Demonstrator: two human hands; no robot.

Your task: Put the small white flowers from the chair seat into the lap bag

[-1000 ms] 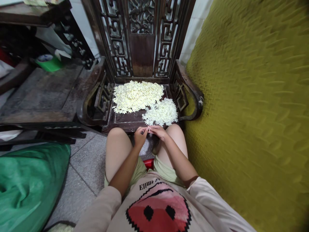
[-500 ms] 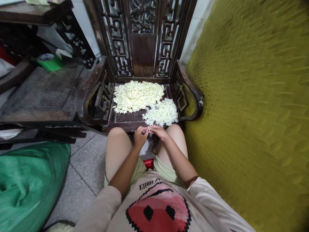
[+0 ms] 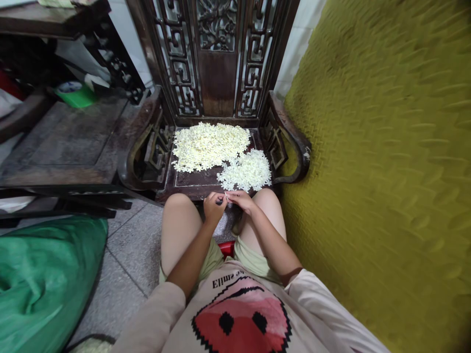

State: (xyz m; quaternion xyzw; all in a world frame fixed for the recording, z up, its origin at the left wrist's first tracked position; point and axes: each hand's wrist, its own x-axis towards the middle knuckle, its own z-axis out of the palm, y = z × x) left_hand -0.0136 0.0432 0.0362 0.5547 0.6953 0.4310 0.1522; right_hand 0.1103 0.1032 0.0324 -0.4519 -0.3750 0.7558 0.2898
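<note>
Floor tiles (image 3: 127,230) lie left of a carved chair (image 3: 195,179) bearing a large blossom heap (image 3: 210,146), then a smaller, whiter pile (image 3: 246,171). Just in front, the left hand (image 3: 213,207) and right hand (image 3: 242,200) meet, fingertips seemingly pinched together on a small white piece (image 3: 225,194); delicate handling of it seems in hand, calling next for a light, steady grip.

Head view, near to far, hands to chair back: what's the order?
Left hand and right hand (about level) → smaller, whiter flower pile → larger, yellower flower pile → carved chair back.
</note>
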